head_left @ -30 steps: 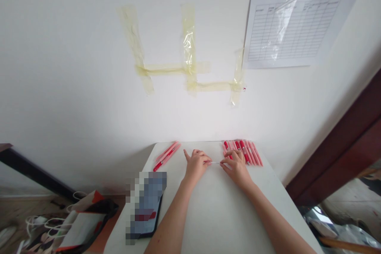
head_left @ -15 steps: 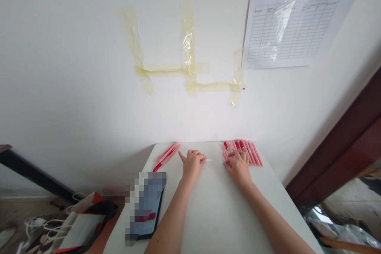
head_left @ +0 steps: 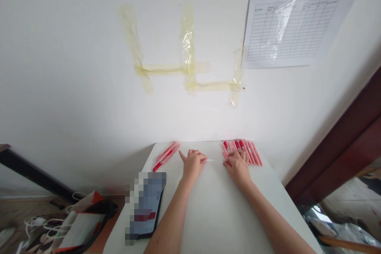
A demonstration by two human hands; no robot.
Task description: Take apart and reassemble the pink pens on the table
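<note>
My left hand (head_left: 193, 162) rests on the white table (head_left: 217, 210), fingers curled around a thin clear refill (head_left: 209, 160) that sticks out to the right. My right hand (head_left: 238, 163) lies at the near edge of a row of red pens (head_left: 247, 151) by the wall, fingers bent over the leftmost pens. Whether it grips one is hidden. A smaller group of red pens (head_left: 166, 155) lies to the left of my left hand.
A phone (head_left: 145, 206) lies at the table's left edge. Bags (head_left: 77, 222) sit on the floor at the left. The wall ahead carries yellowed tape (head_left: 187, 67) and a printed sheet (head_left: 291, 27). A dark wooden frame (head_left: 342, 151) stands at the right.
My hands, joined on the thin refill a second ago, have parted. The left hand kept the refill; the right hand moved right onto the row of red pens.
</note>
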